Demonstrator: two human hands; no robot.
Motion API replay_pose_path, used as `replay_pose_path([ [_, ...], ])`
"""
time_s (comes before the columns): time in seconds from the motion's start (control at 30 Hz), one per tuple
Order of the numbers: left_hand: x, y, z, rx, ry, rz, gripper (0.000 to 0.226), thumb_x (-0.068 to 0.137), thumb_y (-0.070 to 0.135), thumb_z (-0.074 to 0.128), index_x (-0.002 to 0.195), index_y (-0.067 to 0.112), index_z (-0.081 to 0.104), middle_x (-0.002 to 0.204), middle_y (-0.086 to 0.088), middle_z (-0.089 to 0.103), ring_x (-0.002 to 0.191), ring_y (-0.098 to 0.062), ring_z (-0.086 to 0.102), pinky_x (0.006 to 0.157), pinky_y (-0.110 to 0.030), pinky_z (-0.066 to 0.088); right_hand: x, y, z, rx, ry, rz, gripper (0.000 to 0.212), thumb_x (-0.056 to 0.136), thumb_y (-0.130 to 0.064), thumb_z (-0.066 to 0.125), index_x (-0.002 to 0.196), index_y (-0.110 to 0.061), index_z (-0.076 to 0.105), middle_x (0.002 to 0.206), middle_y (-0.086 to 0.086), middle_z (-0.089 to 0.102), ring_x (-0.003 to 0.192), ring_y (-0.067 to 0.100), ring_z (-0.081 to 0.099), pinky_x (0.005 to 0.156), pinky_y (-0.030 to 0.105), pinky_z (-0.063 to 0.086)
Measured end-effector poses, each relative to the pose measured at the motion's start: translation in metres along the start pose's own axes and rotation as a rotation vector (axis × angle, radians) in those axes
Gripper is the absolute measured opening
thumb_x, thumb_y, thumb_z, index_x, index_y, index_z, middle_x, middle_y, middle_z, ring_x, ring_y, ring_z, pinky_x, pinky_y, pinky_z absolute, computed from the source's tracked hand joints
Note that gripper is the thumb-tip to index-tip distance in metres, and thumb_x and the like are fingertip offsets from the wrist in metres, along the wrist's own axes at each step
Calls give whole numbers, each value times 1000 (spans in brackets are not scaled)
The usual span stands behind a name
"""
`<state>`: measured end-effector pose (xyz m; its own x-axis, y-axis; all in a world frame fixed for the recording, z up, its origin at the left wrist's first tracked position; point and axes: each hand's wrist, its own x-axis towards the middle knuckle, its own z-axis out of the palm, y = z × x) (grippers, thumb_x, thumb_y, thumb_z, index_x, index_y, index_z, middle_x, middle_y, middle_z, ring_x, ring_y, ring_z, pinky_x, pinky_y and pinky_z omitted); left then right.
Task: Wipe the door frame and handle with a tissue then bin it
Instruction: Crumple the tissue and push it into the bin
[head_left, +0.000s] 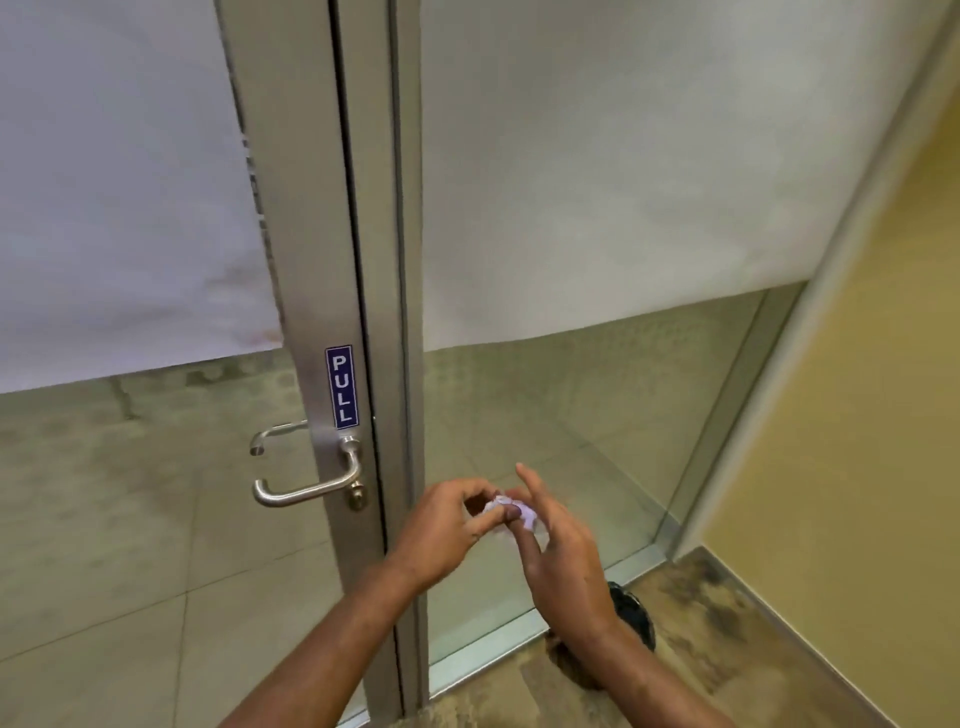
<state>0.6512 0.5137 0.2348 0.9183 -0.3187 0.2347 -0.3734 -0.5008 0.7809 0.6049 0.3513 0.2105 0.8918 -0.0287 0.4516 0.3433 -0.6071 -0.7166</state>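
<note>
A small crumpled white tissue (511, 512) is pinched between both hands in front of the glass panel, low and right of the door. My left hand (441, 535) grips it with thumb and fingertips. My right hand (558, 556) holds its other side, index finger sticking up. The brushed-metal door frame (317, 234) runs vertically just left of the hands and carries a blue PULL sticker (341, 387). The silver lever handle (306, 486) sits below the sticker, left of my left hand and apart from it. No bin is in view.
Frosted film covers the upper glass of the door and of the fixed side panel (623, 156). A yellow wall (857, 415) closes the right side. A dark shoe (634, 613) shows on the mottled brown floor below my right wrist.
</note>
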Motion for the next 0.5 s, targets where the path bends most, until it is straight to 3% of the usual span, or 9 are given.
replay_pose_path([
  [0.1,18,16,39,-36,6,-17,16,93,37,75,82,25,75,76,8,75,67,-4,65,62,-21,48,-2,26,-28,-17,32,37,53,100,-20,63,148,-32,44,122,-19,65,109,-3,59,92,2,38],
  [0.17,30,26,66,-77,2,-37,15,93,30,75,80,24,73,75,5,75,70,-13,68,65,-28,51,-1,48,-46,-39,37,58,48,99,-17,63,144,-27,51,123,-15,66,110,-2,59,93,1,36],
  [0.3,53,43,125,-96,-38,-57,14,93,21,73,80,21,72,75,0,74,74,-21,70,70,-37,55,-1,95,-89,-26,26,96,30,99,-15,62,125,-29,67,112,-14,72,103,1,64,87,9,45],
  [0.4,69,57,170,-33,-93,-29,14,96,16,70,84,22,73,77,5,73,70,-3,63,67,-22,50,-4,136,-121,-20,41,158,23,97,-16,63,111,-35,67,98,-20,72,95,-2,64,80,16,51],
  [0.5,82,68,215,58,-125,20,14,98,11,66,94,21,75,85,4,70,79,-6,61,72,-15,44,-4,180,-147,-60,57,216,23,93,-13,68,107,-31,69,94,-13,73,89,3,67,78,28,57],
])
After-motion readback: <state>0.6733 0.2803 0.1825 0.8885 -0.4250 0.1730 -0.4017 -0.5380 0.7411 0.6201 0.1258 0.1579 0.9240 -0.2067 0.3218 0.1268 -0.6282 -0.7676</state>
